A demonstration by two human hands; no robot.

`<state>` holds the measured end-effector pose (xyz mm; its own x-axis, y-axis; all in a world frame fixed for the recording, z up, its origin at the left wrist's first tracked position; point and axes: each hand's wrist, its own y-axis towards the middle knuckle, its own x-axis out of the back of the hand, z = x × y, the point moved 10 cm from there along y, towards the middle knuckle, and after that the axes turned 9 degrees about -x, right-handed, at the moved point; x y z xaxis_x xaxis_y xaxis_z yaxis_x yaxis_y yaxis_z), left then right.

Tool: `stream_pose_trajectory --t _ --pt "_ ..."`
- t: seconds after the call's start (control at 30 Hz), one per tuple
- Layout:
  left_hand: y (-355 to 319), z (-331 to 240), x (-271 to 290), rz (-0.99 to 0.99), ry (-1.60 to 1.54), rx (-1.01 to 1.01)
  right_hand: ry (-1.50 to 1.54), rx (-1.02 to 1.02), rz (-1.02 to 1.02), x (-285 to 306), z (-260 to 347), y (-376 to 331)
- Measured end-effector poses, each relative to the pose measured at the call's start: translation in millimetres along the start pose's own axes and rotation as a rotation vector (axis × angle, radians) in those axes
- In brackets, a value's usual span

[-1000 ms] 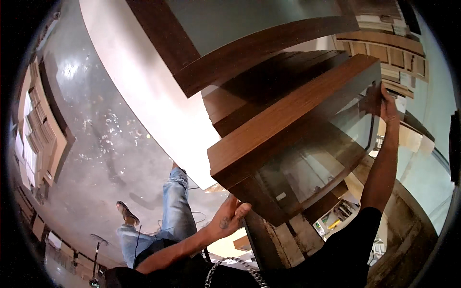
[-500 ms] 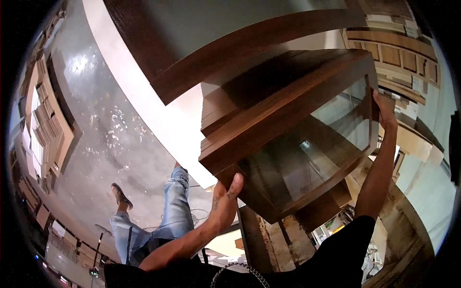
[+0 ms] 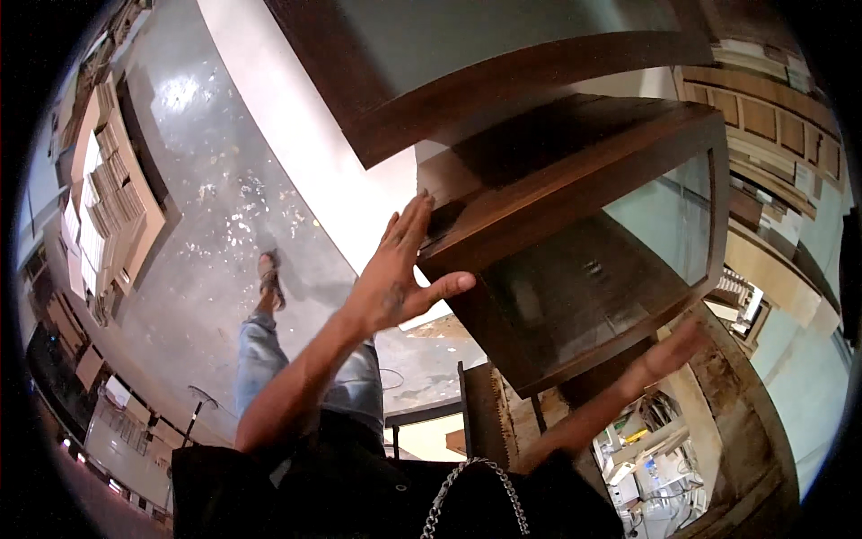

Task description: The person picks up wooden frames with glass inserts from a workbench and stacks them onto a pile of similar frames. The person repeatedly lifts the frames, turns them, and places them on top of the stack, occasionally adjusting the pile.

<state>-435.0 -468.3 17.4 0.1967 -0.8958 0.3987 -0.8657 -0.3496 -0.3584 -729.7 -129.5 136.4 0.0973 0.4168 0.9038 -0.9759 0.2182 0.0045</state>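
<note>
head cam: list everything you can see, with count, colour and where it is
wooden cabinet with glass panels: one, dark brown frame, centre right, tilted
wooden frame: one, dark brown with pale panel, top centre, above the cabinet
white slab: one, white, running from the top down the centre left
floor: grey, speckled, left
stacked boards: several, light brown, far left
wooden stand: one, brown, below the cabinet
jeans leg and sandalled foot: one, blue, centre left
left hand: one, open, fingers spread against the cabinet's left end
right hand: one, blurred, at the cabinet's lower right edge
</note>
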Motion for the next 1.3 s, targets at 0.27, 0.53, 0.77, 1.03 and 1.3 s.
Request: stream_pose_trajectory --t 0.27,0.53,0.77,1.03,1.3 --pt "21 3 -1 0.288 0.007 0.035 1.148 -0.920 0.509 -66 -154 -250" --pt "18 14 0 0.398 -0.036 0.043 1.249 -0.936 0.532 -76 -149 -267" --pt "93 -43 -24 0.512 -0.204 -0.077 0.863 -0.990 0.578 -64 -171 -208" --pt "308 -131 -86 0.280 -0.356 -0.258 0.689 -0.569 0.282 -70 -96 -17" --pt "319 -148 -97 0.336 -0.109 -0.264 0.712 -0.465 0.461 -84 -108 1"
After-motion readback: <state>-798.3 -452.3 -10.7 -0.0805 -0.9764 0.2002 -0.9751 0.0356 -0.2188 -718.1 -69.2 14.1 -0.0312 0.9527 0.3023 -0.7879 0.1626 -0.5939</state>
